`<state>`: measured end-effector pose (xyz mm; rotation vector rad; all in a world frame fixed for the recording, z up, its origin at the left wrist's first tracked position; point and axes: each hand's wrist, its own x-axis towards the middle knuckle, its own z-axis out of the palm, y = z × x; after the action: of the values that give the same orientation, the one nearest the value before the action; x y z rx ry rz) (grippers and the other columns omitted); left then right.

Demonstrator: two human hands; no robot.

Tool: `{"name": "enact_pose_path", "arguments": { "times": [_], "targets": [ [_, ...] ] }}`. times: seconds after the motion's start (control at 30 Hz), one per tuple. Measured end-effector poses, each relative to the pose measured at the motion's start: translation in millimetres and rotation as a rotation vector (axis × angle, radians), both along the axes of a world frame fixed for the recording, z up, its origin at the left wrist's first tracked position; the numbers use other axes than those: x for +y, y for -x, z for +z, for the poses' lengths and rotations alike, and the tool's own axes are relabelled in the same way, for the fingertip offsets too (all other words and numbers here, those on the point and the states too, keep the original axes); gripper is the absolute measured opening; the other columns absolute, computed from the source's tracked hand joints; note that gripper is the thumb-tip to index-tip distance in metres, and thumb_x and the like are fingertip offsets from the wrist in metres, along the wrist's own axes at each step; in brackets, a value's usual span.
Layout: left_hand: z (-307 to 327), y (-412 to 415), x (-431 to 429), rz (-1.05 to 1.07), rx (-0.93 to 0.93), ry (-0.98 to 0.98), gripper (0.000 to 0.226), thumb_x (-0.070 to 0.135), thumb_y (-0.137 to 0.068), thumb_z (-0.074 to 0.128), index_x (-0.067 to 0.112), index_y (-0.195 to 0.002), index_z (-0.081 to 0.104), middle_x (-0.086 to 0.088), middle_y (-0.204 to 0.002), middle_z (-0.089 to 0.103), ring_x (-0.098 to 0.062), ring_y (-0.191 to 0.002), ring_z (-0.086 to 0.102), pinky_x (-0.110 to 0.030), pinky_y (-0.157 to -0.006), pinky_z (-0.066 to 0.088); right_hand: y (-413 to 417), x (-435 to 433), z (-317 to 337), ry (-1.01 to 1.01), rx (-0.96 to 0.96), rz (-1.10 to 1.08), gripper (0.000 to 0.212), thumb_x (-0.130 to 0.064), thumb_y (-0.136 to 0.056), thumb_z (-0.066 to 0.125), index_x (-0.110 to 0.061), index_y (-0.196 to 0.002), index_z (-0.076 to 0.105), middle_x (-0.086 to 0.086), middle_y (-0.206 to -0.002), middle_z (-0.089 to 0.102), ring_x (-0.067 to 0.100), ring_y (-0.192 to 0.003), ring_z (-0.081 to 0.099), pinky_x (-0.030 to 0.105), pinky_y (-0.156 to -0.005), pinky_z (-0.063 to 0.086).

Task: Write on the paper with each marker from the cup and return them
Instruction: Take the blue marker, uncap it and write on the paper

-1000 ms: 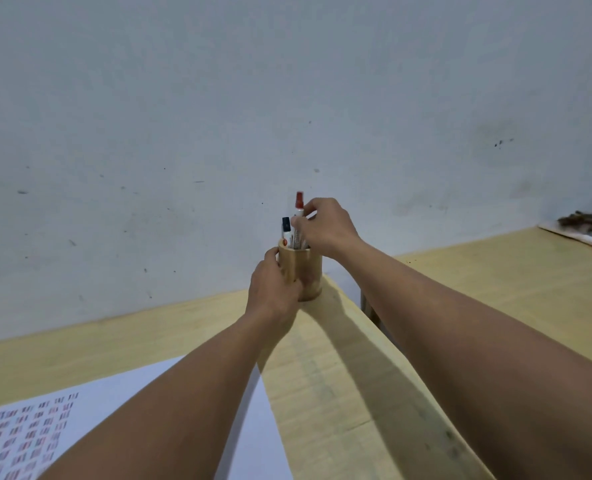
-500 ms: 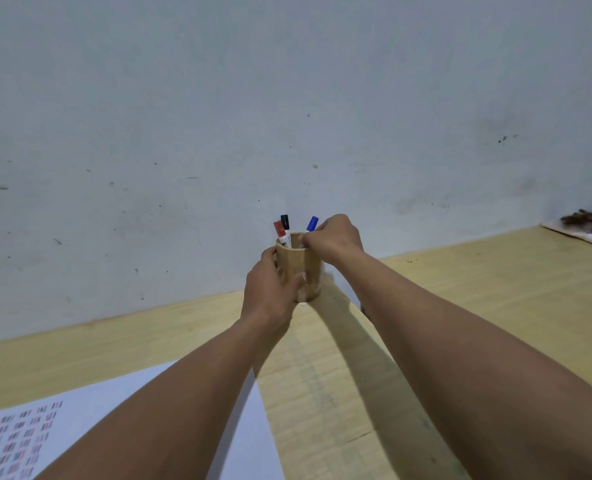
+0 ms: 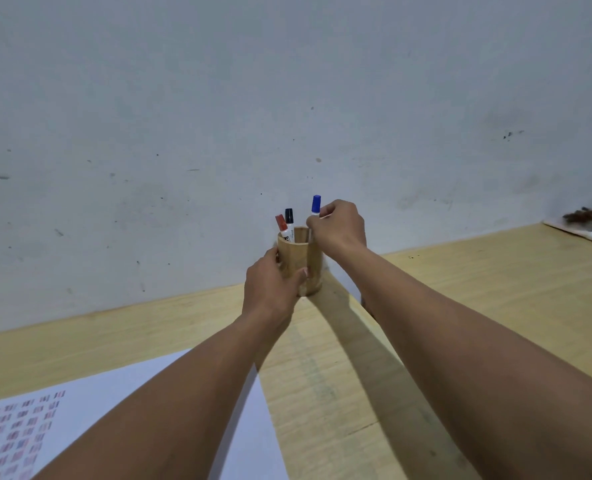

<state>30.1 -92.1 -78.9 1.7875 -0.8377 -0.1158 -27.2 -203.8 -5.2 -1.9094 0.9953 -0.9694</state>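
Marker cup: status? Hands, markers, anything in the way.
Left hand grips the wooden cup. Right hand pinches the blue marker, raised at the rim. Red marker and black marker in cup. Paper near left, unobstructed.

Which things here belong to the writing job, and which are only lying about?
For the job: cup, blue marker, black marker, red marker, paper.
Lying about: clutter at the table's far right.

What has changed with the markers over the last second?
The right hand put the red marker down into the wooden cup, then pinched the blue marker and is lifting it. The left hand kept steadying the cup; the black marker stayed put.
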Motion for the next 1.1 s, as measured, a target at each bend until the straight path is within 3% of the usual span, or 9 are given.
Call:
{"name": "enact_pose_path", "arguments": {
  "times": [0.1,0.23,0.37,0.53,0.63,0.87,0.97,1.03,1.1],
  "targets": [
    [3,4,7,0.036,0.006,-0.024,0.059,0.030,-0.088,0.074,0.016,-0.140,0.051,-0.002,-0.130,0.063,-0.014,-0.102,0.057,-0.025,-0.081,0.042,8,7,18,0.046,-0.041,0.014,0.019,-0.023,-0.092,0.068,-0.016,-0.109,0.061,0.003,-0.097,0.068,0.023,-0.082,0.069,0.031,-0.069,0.052],
    [15,5,24,0.075,0.021,-0.050,0.077,0.039,-0.088,0.073,0.018,-0.152,0.037,-0.009,-0.143,0.055,-0.026,-0.126,0.057,-0.037,-0.099,0.048,17,28,45,0.151,-0.085,0.047,0.027,-0.024,-0.096,0.062,-0.017,-0.121,0.061,0.000,-0.101,0.069,0.021,-0.081,0.071,0.039,-0.078,0.059],
    [40,7,56,0.116,0.005,-0.006,0.058,0.027,-0.096,0.063,0.019,-0.150,0.041,-0.007,-0.137,0.058,-0.023,-0.117,0.060,-0.038,-0.098,0.051,28,65,65,0.192,-0.090,0.158,0.026,-0.024,-0.102,0.055,-0.018,-0.126,0.059,-0.004,-0.096,0.067,0.018,-0.074,0.071,0.033,-0.070,0.057],
    [77,14,109,0.143,0.061,0.152,0.047,0.010,-0.097,0.040,0.030,-0.139,0.050,0.001,-0.112,0.066,-0.013,-0.087,0.066,-0.026,-0.067,0.051,43,114,65,0.215,0.035,0.320,0.025,-0.019,-0.103,0.052,-0.018,-0.124,0.064,-0.009,-0.091,0.064,0.016,-0.064,0.072,0.035,-0.067,0.059],
    [91,19,147,0.100,0.151,0.263,0.039,0.017,-0.099,0.045,0.033,-0.133,0.056,0.001,-0.105,0.069,-0.014,-0.088,0.070,-0.036,-0.082,0.058,51,144,56,0.286,0.149,0.376,0.026,-0.019,-0.103,0.051,-0.019,-0.123,0.067,-0.006,-0.094,0.070,0.013,-0.068,0.074,0.031,-0.065,0.053],
    [104,17,211,-0.018,0.176,0.212,0.022,0.014,-0.093,0.066,0.018,-0.113,0.075,-0.006,-0.097,0.078,-0.019,-0.083,0.075,-0.036,-0.078,0.061,57,197,41,0.306,0.239,0.496,0.022,-0.019,-0.102,0.057,-0.015,-0.117,0.072,-0.002,-0.079,0.071,0.005,-0.063,0.068,0.023,-0.056,0.046],
    [104,18,226,0.050,0.160,0.235,0.015,0.009,-0.090,0.070,0.014,-0.102,0.078,-0.008,-0.089,0.078,-0.018,-0.079,0.075,-0.035,-0.079,0.061,57,213,41,0.331,0.191,0.472,0.024,-0.024,-0.100,0.059,-0.021,-0.123,0.067,-0.002,-0.102,0.070,0.010,-0.078,0.070,0.030,-0.068,0.052],
    [102,17,234,0.111,0.181,0.287,0.013,0.009,-0.090,0.071,0.014,-0.100,0.078,-0.008,-0.088,0.077,-0.019,-0.080,0.075,-0.036,-0.080,0.062,59,227,40,0.389,0.115,0.336,0.018,-0.030,-0.096,0.061,-0.024,-0.112,0.065,-0.004,-0.104,0.065,0.015,-0.086,0.066,0.032,-0.070,0.046],
    [101,16,242,0.145,0.208,0.333,0.011,0.010,-0.090,0.071,0.014,-0.098,0.077,-0.008,-0.089,0.078,-0.019,-0.082,0.076,-0.038,-0.081,0.062,60,242,38,0.329,0.055,0.253,0.017,-0.037,-0.094,0.060,-0.021,-0.088,0.063,-0.005,-0.080,0.063,0.019,-0.072,0.061,0.032,-0.061,0.041]
  ]
}}
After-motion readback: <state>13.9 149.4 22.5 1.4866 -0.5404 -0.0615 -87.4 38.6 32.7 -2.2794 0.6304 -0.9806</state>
